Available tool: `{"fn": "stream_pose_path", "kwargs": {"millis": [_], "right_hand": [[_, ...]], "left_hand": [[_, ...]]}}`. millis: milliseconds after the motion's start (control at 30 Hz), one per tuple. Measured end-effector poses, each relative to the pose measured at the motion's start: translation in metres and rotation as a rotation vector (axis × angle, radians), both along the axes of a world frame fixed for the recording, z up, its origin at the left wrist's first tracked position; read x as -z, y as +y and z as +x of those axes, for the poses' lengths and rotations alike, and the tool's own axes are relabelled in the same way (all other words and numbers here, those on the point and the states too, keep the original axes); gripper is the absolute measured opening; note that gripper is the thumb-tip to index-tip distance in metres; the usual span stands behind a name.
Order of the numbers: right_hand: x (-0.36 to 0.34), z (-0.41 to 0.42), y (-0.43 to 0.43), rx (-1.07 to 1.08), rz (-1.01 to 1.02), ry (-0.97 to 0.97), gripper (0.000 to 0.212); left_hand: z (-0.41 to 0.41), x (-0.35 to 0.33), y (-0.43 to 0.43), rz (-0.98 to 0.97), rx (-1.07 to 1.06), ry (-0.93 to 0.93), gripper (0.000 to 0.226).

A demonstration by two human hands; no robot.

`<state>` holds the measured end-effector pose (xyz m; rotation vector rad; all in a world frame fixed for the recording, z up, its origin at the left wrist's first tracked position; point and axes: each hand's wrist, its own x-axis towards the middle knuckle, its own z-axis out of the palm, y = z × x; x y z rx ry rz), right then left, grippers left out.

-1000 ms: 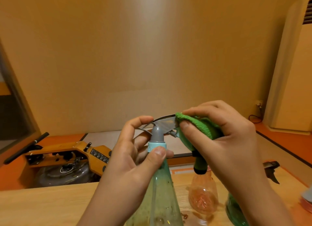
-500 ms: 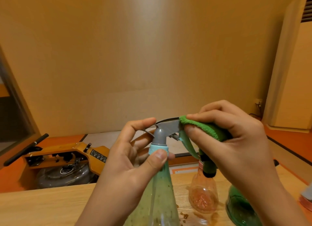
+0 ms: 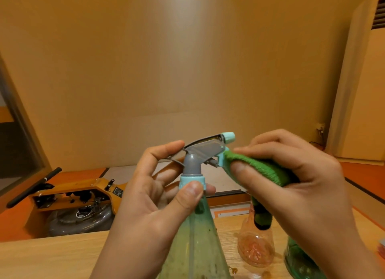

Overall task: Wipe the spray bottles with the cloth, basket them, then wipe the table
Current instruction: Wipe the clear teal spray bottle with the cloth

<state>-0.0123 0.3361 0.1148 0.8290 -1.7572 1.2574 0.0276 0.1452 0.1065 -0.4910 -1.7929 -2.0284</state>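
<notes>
Your L hand point(image 3: 154, 197) grips the spray bottle point(image 3: 195, 241) at the neck. The thumb is pressed on the pale blue collar point(image 3: 192, 180) and the index finger hooks over the back of the grey spray head point(image 3: 200, 149). Your R hand point(image 3: 302, 193) pinches the folded green cloth point(image 3: 260, 170) between thumb and fingers, w/ its edge pushed against the trigger point(image 3: 221, 161), just below the blue nozzle point(image 3: 228, 137). The bottle is lifted, upright, centre frame, above the near edge of the table point(image 3: 52, 255).

Handling, as I judge it: the body looks like thin see-through plastic, prob. light, and the wall will flex if you squeeze it. It's speckled w/ grime, so maybe slick. The collar and neck are the stiff part, so that's the place to hold. Careful w/ the trigger (it's sprung, so a hard push could spray). The cloth is soft and should mould into the gaps round the head.

Further out, a small clear bottle point(image 3: 255, 247) w/ an orange tint and a dark cap stands on the table just behind your R wrist. A green bottle point(image 3: 300, 262) is beside it, partly hidden by your forearm. Amber drips point(image 3: 233, 270) sit on the wood betw. the bottles. No basket is in view. Past the table are an orange machine point(image 3: 79, 193) on the floor at L and a tall air-con unit point(image 3: 362, 81) in the R corner.
</notes>
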Motion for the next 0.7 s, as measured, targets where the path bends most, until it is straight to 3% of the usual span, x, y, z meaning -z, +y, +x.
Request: {"fn": "stream_pose_path", "kwargs": {"millis": [100,367,600,700], "right_hand": [[0.0003,0.0023,0.0003,0.045,-0.164,0.046,0.013],[-0.0001,-0.0018,0.0037,0.006,0.085,-0.033,0.013],[0.0036,-0.0015,0.0023,0.124,0.004,0.059,0.013],[0.0039,-0.0037,0.0049,0.114,0.099,0.019,0.012]], "left_hand": [[0.0008,0.0018,0.0027,0.003,0.072,-0.064,0.044],[0.0012,0.0013,0.0033,0.014,0.027,-0.101,0.042],[0.0019,0.0048,0.0032,-0.018,0.139,-0.106,0.045],[0.0016,0.0032,0.0041,-0.032,0.091,-0.094,0.05]]}}
